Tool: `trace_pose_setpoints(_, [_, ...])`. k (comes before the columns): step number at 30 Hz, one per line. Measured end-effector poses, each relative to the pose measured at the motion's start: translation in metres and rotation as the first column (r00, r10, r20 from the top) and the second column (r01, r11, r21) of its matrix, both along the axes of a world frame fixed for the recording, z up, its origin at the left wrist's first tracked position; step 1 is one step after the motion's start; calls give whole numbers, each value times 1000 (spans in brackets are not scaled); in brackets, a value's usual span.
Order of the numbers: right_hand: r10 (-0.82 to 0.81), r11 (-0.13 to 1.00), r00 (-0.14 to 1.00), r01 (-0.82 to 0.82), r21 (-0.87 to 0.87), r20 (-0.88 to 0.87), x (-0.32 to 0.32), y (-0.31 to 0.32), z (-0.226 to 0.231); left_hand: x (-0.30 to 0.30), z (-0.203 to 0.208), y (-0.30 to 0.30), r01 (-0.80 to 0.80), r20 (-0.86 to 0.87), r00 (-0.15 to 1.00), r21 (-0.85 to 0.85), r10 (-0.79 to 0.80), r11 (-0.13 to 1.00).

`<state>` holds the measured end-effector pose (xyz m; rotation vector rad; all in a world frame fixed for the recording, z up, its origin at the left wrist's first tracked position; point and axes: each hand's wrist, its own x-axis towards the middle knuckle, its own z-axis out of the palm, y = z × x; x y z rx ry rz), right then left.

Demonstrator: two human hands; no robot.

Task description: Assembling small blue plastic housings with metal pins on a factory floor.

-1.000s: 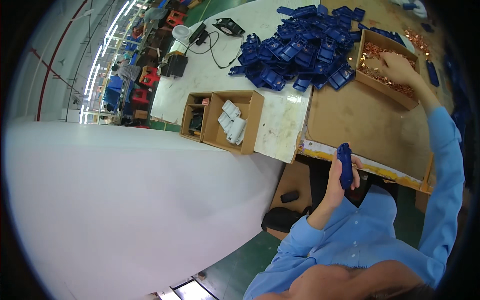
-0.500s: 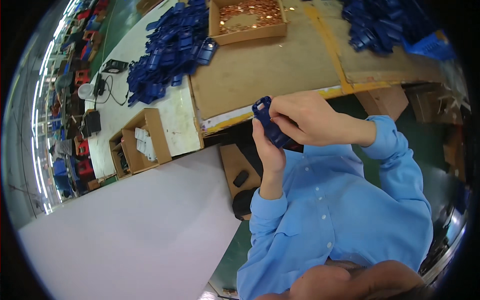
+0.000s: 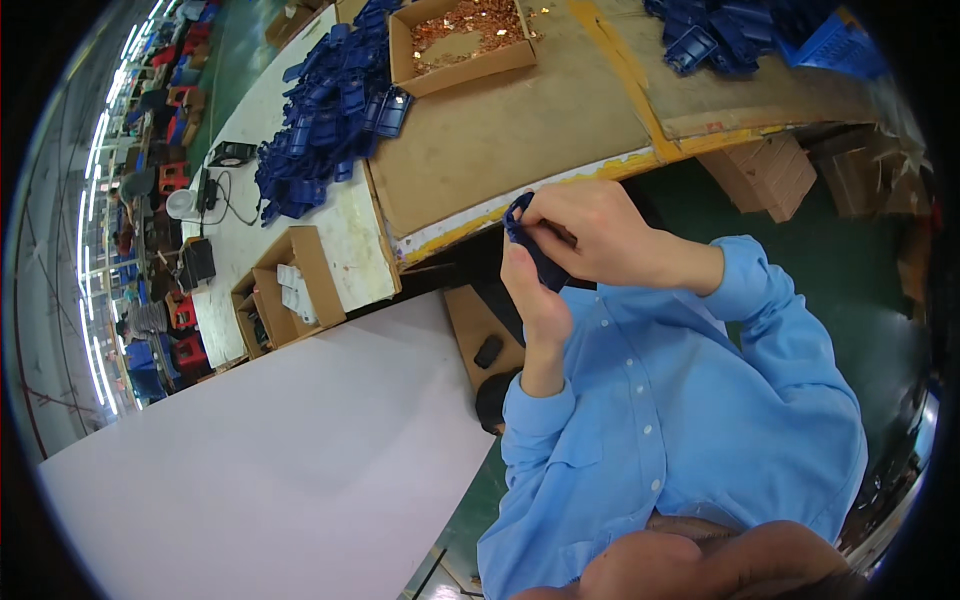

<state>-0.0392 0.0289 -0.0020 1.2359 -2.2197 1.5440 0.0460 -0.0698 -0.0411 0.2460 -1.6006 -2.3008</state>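
Observation:
Between my two hands is a dark blue plastic housing [image 3: 547, 268], held up in front of my chest near the table's edge. My left hand [image 3: 534, 292] grips it from below and the left, thumb along its side. At its upper part my right hand [image 3: 592, 228] is closed, with thumb and forefinger pinched against the housing. Whether a small piece sits in that pinch is hidden by the fingers. Beyond my hands, a cardboard box [image 3: 478, 68] of small copper-coloured metal pieces stands on the table, beside a heap of similar blue plastic parts [image 3: 325, 115].
More blue parts [image 3: 715, 40] and a blue basket [image 3: 838, 45] are at the far right. A divided cardboard box [image 3: 318, 275] with white pieces stands at the left, above a large white board [image 3: 280, 450]. The table's yellow-taped edge [image 3: 450, 240] runs just beyond my hands.
The housing has turned more edge-on, and my right fingers have shifted slightly left and nearer its top. The whole view has swung a little.

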Motion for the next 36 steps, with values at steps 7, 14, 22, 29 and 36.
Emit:
trace_pose_setpoints(7, [-45,998,913,60,-26,406,-7,26,2,0,9,5,-16,188,981,279,-38,960])
trace_pose_setpoints(14, [72,966,990,-99,240,121,-24,50,7,-3,1,8,46,181,980,213,-86,976])
trace_pose_setpoints(22, [158,903,976,-82,422,-148,-22,39,-8,-1,0,4,72,241,969,-42,-60,996])
trace_pose_setpoints(29, [192,847,971,-91,524,-141,-22,27,-12,-1,-8,0,103,245,965,-43,-89,994])
trace_pose_setpoints(36, [174,870,985,-143,472,-22,-24,22,-12,0,-14,-7,109,257,959,50,-118,993])
